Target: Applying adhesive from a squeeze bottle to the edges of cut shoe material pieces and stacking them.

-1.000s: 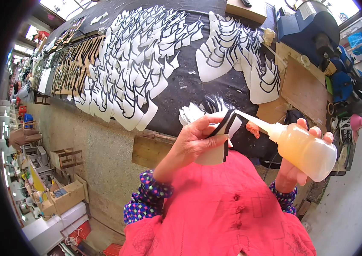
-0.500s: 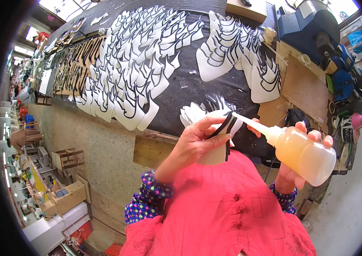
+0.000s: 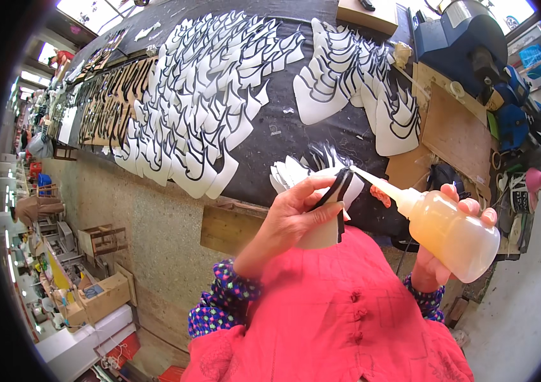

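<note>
In front of my chest, my left hand (image 3: 288,213) pinches a cream, flat cut piece (image 3: 322,237) with a black strip (image 3: 341,198) along its edge, fingers behind and thumb in front. My right hand (image 3: 433,265) is wrapped round a translucent squeeze bottle (image 3: 454,229) holding amber liquid. The bottle lies tilted, its long thin nozzle (image 3: 375,181) pointing left, with the tip at the upper end of the black strip. Whether the tip touches the strip, I cannot tell. Just beyond my left hand is a small pile of similar white pieces (image 3: 286,173) with loose threads.
Overlapping rows of black-edged white pieces (image 3: 210,108) cover much of the dark table (image 3: 277,121), with another stack (image 3: 318,105) further right. A blue machine (image 3: 458,48) stands at the far right beside a brown board (image 3: 452,124). Wooden stools (image 3: 101,239) stand on the floor at left.
My right hand and the bottle have shifted very slightly left and down. My left hand keeps its hold on the piece almost unmoved.
</note>
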A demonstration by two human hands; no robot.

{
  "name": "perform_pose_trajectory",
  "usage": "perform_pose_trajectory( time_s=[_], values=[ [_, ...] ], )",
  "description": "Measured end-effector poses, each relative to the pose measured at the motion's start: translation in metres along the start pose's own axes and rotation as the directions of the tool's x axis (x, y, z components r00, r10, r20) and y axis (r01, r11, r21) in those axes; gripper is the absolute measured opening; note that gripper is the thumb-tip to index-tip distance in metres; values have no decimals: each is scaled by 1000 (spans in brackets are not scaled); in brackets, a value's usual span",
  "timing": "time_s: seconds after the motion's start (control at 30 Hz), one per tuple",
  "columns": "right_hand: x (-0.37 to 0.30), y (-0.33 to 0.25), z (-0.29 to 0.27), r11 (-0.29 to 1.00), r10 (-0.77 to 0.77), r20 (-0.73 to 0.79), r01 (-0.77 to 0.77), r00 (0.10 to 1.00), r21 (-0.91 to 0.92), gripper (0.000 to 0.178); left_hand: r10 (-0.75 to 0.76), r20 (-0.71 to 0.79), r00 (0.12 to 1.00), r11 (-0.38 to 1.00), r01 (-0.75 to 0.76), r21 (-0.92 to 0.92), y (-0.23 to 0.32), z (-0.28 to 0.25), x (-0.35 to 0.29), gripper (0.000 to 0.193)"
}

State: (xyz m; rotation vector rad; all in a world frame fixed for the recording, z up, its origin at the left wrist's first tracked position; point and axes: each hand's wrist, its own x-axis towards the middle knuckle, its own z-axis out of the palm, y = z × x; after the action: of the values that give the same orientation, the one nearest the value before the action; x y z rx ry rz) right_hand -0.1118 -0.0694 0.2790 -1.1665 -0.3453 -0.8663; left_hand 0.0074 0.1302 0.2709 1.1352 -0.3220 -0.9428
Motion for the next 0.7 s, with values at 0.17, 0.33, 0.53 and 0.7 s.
perform_pose_trajectory(
  time_s=[0.17,0.33,0.53,0.7],
  values=[
    [-7,11,-6,997,-73,37,72,997,42,90,-8,6,1000,1000,8,-10,-1,0,1,34],
    [-1,8,-1,999,-12,60,9,998,50,90,-9,12,1000,997,10,-70,-2,-1,2,34],
    [-3,10,0,997,-18,23,16,1000,77,90,-20,14,1000,998,21,-51,-2,-2,1,34],
    [-1,13,4,997,-21,23,19,1000,78,90,-9,9,1000,998,9,-62,-3,-3,1,34]
  ],
)
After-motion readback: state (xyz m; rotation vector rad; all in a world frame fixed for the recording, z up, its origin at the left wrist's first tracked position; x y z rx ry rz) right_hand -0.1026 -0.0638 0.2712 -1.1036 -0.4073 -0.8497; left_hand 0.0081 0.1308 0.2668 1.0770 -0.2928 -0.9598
